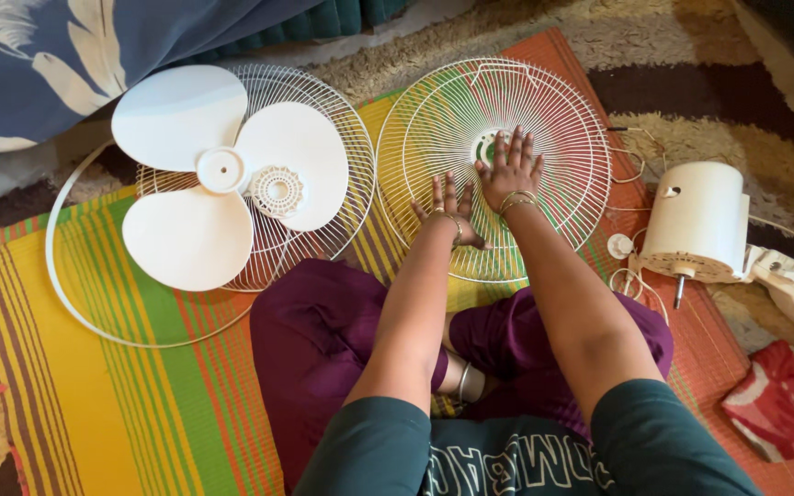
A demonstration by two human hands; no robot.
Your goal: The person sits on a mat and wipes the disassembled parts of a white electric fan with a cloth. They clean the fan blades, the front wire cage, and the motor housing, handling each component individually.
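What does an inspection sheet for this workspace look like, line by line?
Surface: striped mat over a patterned rug.
Job's things: wire guard lying flat on the mat.
Clutter: blade resting on a second guard; ring; motor; red cloth.
Grips: left hand and right hand both flat on the wire guard, fingers spread, holding nothing.
Cables: thin wires beside the motor.
Surroundings: blue leaf-print fabric at upper left.
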